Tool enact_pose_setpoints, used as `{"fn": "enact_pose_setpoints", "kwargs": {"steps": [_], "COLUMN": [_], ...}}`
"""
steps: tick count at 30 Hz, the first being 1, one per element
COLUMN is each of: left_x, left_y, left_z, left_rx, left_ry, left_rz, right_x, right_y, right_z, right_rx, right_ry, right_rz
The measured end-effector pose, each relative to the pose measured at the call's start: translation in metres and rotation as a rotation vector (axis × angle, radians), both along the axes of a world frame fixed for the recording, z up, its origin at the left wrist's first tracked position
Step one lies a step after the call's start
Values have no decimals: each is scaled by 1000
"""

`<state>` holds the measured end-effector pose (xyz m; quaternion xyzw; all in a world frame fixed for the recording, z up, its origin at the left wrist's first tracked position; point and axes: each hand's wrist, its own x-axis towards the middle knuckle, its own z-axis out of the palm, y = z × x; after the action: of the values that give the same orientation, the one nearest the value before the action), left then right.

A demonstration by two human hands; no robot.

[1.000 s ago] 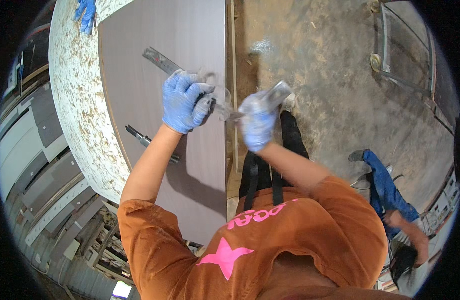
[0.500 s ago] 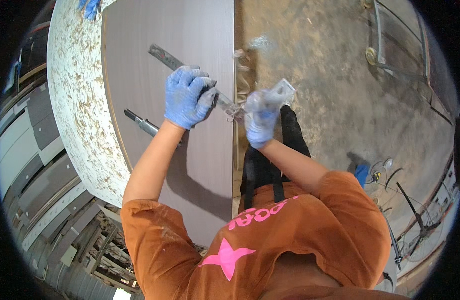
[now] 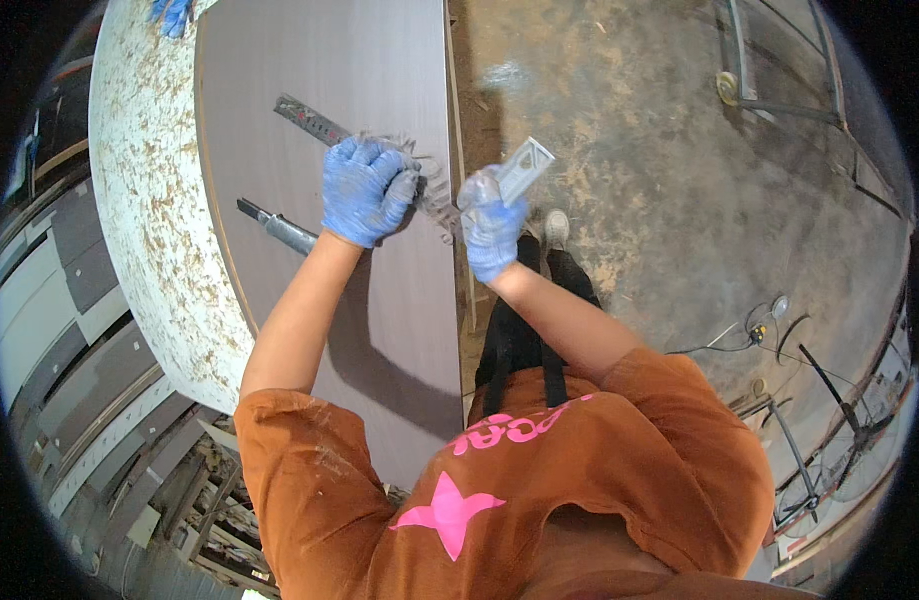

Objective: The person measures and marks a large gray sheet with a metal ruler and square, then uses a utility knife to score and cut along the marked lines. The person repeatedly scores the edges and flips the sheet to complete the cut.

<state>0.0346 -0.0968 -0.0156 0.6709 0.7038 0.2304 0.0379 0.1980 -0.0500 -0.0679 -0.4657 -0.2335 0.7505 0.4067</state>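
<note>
My left hand (image 3: pixel 362 192), in a dusty blue glove, is closed over a dark steel ruler blade with red marks (image 3: pixel 305 117) on the grey panel (image 3: pixel 380 60). Grey curled shavings (image 3: pixel 435 190) lie between my hands near the panel's right edge. At that edge my right hand (image 3: pixel 494 225), gloved too, grips a pale metal square stock (image 3: pixel 528 170) with cut-outs, its free end pointing up and right. Whether stock and blade join is hidden by fingers and curls. Left of my left wrist lies a grey utility knife (image 3: pixel 285 230) with a dark tip.
The panel rests on a larger white, brown-flecked board (image 3: pixel 145 200). A blue glove (image 3: pixel 173 15) shows at the far left. Stacked boards (image 3: pixel 75 340) stand at the left. To the right are the concrete floor (image 3: pixel 660 200), a wheeled metal frame (image 3: pixel 780 105) and metal stands with cables (image 3: pixel 820 420).
My right hand with the square stock has moved left and slightly up, toward my left hand. My left hand keeps its grip on the blade. The panel appears shifted slightly left in view.
</note>
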Motion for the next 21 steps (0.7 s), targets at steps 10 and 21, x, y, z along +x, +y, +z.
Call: {"fn": "enact_pose_setpoints", "kwargs": {"steps": [10,21], "left_x": [54,59], "left_y": [-22,-89], "left_z": [4,6], "left_rx": [71,21], "left_ry": [-74,45], "left_rz": [-5,52], "right_x": [60,109], "right_y": [-11,-33], "right_z": [1,-10], "right_rx": [106,-74], "right_ry": [-110,64], "right_rz": [257,335]}}
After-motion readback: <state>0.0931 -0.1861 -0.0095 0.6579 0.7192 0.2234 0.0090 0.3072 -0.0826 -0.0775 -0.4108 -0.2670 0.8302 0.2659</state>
